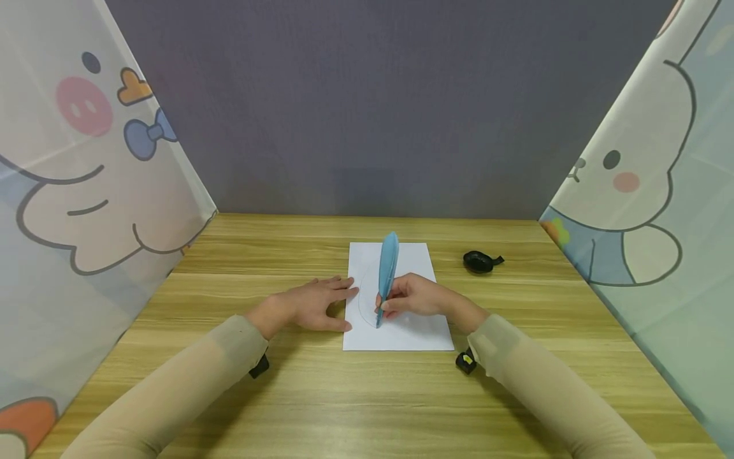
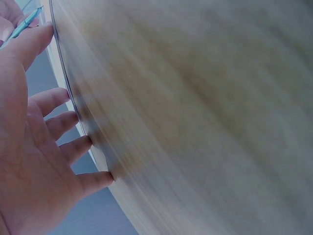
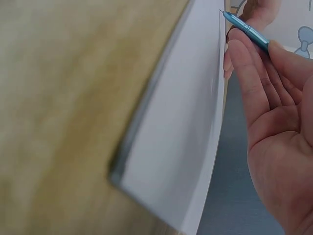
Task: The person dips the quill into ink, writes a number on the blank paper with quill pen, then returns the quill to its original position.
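White paper point(image 1: 418, 331) lies on the wooden table, with a thin curved line drawn on its left part. My right hand point(image 1: 415, 295) pinches a blue feather-shaped pen point(image 1: 388, 264) low down, its tip at the lower end of the line. In the right wrist view the pen's metallic blue barrel point(image 3: 249, 30) sits between thumb and fingers of the right hand point(image 3: 279, 117). My left hand point(image 1: 318, 305) rests with spread fingers at the paper's left edge. The left wrist view shows the left hand's point(image 2: 44, 147) fingertips at that edge, with the pen point(image 2: 24, 25) beyond the thumb.
A small black object point(image 1: 479, 262) with a short tab lies on the table point(image 1: 321, 408) right of the paper. A grey panel point(image 1: 367, 115) stands behind the table, and cartoon-printed cloths point(image 1: 115, 210) hang at both sides.
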Motion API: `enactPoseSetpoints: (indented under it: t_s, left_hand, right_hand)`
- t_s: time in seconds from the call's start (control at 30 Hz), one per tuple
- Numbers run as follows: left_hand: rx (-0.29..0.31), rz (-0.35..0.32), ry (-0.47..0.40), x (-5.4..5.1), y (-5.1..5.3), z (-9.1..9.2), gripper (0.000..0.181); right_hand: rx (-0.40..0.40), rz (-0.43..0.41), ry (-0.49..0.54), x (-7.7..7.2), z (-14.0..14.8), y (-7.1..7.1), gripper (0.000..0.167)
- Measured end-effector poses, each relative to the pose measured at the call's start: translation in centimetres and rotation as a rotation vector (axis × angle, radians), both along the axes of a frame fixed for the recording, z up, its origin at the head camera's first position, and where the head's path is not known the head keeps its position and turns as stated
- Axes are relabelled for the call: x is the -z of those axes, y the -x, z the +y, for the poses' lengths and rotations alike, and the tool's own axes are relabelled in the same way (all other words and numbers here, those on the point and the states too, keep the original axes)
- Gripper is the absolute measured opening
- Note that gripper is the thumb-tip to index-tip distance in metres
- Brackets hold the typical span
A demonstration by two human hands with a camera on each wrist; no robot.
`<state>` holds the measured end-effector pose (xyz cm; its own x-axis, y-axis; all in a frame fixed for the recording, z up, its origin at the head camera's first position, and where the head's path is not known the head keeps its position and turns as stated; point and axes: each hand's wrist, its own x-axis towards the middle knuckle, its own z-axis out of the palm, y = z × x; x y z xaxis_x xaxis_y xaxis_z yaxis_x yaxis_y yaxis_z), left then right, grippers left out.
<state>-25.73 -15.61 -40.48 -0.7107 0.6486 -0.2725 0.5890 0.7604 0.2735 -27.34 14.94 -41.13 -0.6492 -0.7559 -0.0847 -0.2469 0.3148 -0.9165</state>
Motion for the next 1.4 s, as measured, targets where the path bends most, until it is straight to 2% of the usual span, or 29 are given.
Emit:
enactPoseSetpoints:
  t_s: [0.4, 0.93, 1.4]
  left_hand:
    - [0.000, -0.001, -0.012, -0.1, -0.1, 0.1, 0.091]
    - [0.010, -0.005, -0.007, -0.1, -0.1, 0.0, 0.091]
    - [0.017, -0.006, -0.011, -0.1, -0.3, 0.0, 0.091]
  right_hand:
    - [-0.029, -0.021, 0.023, 0.1, 1.4, -0.3, 0.020]
    - [-0.004, -0.036, -0.013, 0.2, 3.6, -0.7, 0.021]
    - [-0.015, -0.050, 0.006, 0.3, 6.0, -0.8, 0.022]
